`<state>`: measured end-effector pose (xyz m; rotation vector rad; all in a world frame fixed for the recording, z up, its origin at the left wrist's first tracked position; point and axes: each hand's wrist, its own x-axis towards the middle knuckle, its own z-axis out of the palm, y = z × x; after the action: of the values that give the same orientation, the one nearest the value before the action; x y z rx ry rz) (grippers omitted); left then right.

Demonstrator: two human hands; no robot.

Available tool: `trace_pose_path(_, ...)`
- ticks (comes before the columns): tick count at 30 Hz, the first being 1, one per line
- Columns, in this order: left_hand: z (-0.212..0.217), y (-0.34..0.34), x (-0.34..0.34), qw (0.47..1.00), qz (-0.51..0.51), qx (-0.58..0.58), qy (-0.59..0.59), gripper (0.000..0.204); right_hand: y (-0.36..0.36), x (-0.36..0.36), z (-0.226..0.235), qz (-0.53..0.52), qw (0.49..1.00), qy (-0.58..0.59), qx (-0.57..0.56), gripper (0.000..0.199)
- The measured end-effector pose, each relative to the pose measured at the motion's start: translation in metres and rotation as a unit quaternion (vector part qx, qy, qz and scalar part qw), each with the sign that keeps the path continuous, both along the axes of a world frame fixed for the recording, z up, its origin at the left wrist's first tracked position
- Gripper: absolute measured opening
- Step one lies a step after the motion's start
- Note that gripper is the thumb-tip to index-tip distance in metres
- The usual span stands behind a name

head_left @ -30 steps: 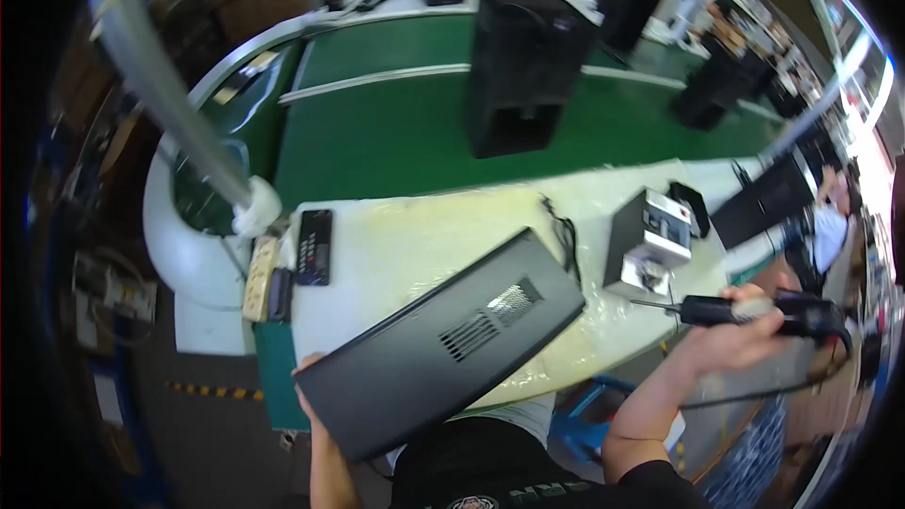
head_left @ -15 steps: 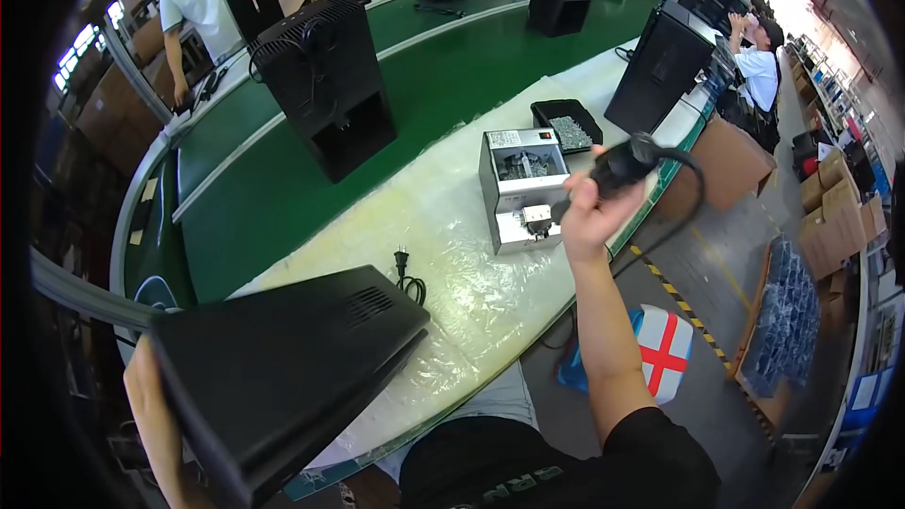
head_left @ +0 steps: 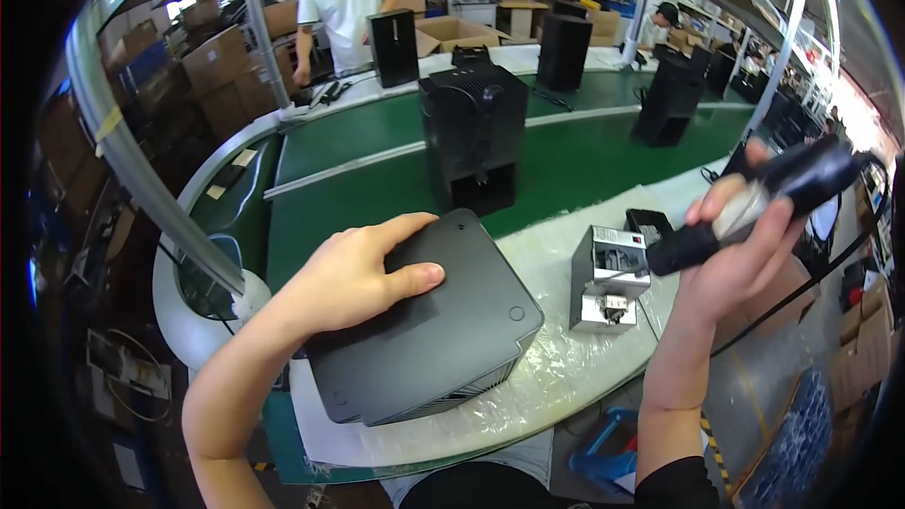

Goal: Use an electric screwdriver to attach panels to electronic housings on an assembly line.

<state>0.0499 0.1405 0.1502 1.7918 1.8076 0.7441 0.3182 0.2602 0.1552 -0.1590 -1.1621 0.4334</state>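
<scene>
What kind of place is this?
Probably a factory assembly line. Black boxy units stand along a long green surface, cardboard boxes are stacked behind it, and the person's right hand grips a corded tool.

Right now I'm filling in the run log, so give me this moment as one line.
left hand: on the black box | right hand: gripping a power screwdriver | silver machine: on the table, right of the box

Grey floor [head_left: 775,358], stacked cardboard boxes [head_left: 217,60]
</scene>
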Motion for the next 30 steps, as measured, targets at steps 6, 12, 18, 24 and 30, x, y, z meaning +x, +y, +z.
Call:
trace_pose_path(6, 0.001, -0.006, 0.007, 0.999, 0.006, 0.001, 0.034, 0.053, -0.001, -0.085, 0.076, 0.109, 0.989, -0.039, 0.089, 0.037)
trace_pose_path(12, 0.007, -0.015, 0.007, 0.999, 0.014, -0.028, 0.028, 0.054, -0.009, -0.134, 0.080, 0.151, 0.970, -0.108, 0.155, 0.031)
trace_pose_path(18, 0.004, -0.017, 0.005, 0.999, 0.005, -0.007, 0.037, 0.053, -0.019, -0.143, 0.075, 0.178, 0.965, -0.147, 0.124, 0.034)
trace_pose_path(24, 0.002, -0.012, 0.006, 0.999, -0.016, 0.006, 0.049, 0.052, -0.014, -0.155, 0.067, 0.192, 0.960, -0.159, 0.128, 0.033)
trace_pose_path(30, -0.004, -0.011, 0.005, 0.997, -0.026, 0.038, 0.057, 0.052, -0.011, -0.157, 0.064, 0.198, 0.959, -0.172, 0.111, 0.035)
